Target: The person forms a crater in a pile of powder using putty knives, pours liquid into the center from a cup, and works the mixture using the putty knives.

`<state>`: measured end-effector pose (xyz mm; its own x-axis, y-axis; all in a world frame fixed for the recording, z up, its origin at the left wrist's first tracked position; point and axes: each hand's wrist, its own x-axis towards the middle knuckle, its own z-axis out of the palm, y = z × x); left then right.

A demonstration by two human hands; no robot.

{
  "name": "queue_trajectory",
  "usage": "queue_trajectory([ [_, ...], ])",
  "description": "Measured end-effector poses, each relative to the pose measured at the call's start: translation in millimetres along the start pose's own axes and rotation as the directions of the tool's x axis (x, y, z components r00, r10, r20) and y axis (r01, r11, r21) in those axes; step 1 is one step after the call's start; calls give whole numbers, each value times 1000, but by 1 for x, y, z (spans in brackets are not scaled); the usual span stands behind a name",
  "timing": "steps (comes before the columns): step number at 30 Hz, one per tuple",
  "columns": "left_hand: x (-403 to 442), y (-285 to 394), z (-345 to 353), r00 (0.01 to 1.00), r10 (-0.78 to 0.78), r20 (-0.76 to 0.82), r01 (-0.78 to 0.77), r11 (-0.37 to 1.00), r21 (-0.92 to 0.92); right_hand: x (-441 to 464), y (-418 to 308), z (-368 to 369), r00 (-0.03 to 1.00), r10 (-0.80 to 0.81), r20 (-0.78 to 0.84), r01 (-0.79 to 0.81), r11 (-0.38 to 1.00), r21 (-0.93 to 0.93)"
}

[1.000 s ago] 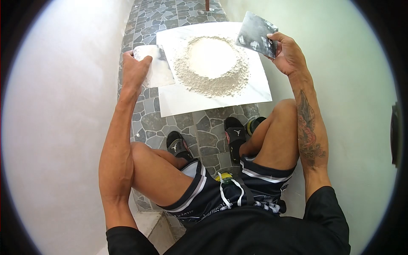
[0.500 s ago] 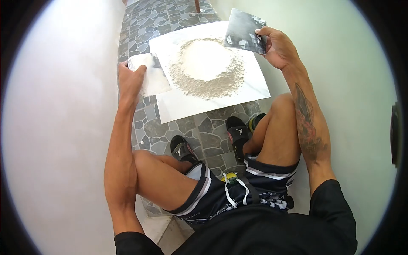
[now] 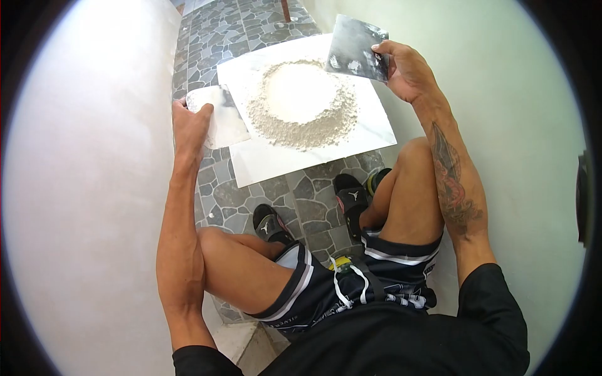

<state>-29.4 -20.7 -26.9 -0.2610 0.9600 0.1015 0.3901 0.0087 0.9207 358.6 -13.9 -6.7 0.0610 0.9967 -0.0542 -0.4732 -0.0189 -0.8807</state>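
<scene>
My left hand (image 3: 191, 128) is closed on the edge of a flat pale scraper (image 3: 222, 128) coated in white powder, thumb on top. This scraper hangs over the left edge of a white board (image 3: 269, 166). My right hand (image 3: 411, 72) grips a dark, square flat scraper (image 3: 354, 50) with white smears, raised at the board's far right corner. Between the two hands lies a ring of off-white powder (image 3: 301, 135) on the board. Its middle (image 3: 300, 91) is a bright white round patch, too overexposed to tell whether it is liquid or powder.
Pale walls stand close on the left (image 3: 94, 188) and right (image 3: 527, 125). Grey stone-pattern tiles (image 3: 219, 50) cover the floor. My slippered feet (image 3: 271, 224) are near the board's front edge. A brown leg of something (image 3: 285, 9) stands at the far end.
The view has shifted slightly, so the board and powder sit a little lower. Both hands keep their grip on the scrapers, and the powder looks the same.
</scene>
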Motion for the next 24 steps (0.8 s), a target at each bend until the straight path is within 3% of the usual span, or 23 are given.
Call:
queue_trajectory([
  [24,0,-3,0,1000,27,-13,-27,999,35,-2,-2,-1,1000,12,-17,-12,1000,-11],
])
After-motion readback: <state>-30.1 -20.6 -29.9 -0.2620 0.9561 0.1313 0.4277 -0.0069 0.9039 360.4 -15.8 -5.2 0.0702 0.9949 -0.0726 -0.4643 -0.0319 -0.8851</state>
